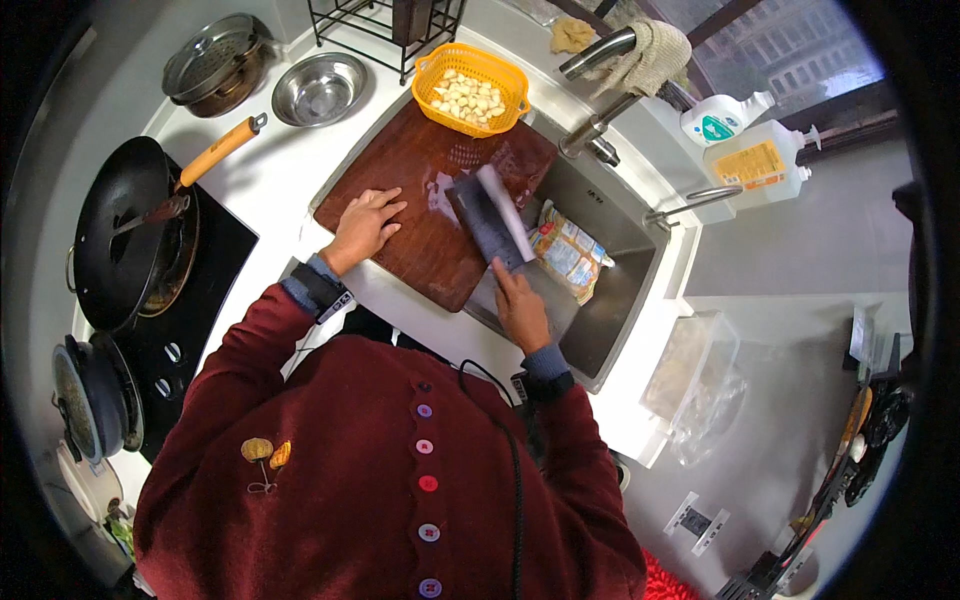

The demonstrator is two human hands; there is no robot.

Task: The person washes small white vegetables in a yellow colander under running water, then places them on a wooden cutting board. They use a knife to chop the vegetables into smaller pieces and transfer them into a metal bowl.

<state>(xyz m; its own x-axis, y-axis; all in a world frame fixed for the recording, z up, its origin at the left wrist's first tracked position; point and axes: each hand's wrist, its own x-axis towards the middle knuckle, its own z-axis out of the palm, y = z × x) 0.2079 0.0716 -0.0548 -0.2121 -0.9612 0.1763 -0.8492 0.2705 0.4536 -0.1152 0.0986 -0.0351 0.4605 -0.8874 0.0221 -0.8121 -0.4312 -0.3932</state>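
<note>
My right hand (520, 306) is closed round the handle end of a cleaver (491, 217), its wide blade slightly blurred over the right part of a dark wooden cutting board (427, 270). The handle itself is hidden under my fingers. My left hand (367, 225) lies on the board's left edge with its fingers spread and nothing in them. Wet patches mark the board near the blade. At the board's far end stands a yellow plastic basket (523, 82) with many peeled garlic cloves (469, 97) in it.
The board lies across a steel sink (607, 330) that holds a printed plastic bag (570, 251). A faucet (600, 135) rises behind. At left are a steel bowl (319, 90), a stacked steamer pot (217, 64) and a wok (120, 232) on the cooktop, its wooden handle (217, 152) pointing inward.
</note>
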